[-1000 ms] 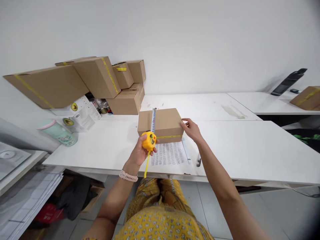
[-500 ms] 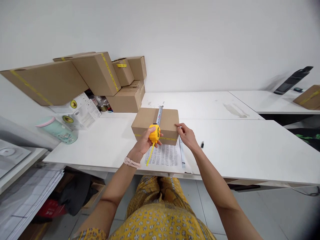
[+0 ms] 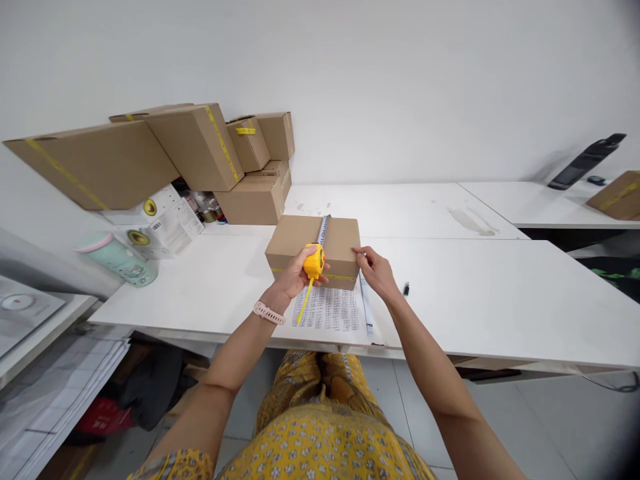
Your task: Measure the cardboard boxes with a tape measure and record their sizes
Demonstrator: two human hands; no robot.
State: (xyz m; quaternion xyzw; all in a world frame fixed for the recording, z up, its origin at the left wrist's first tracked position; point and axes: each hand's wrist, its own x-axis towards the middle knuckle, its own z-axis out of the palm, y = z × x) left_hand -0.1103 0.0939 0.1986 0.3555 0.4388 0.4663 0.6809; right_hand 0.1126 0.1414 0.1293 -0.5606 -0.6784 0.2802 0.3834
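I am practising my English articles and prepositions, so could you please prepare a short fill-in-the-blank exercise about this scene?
1. The left hand holds a tape measure with a ____ case.
2. The metal blade stretches across the ____ of the cardboard box.
3. The pale pink wristband is on the person's ____ wrist.
4. The pale green tumbler has a ____ rim.

Missing words: yellow; top; left; pink.

Yellow tape measure (image 3: 315,263), brown box (image 3: 295,235)
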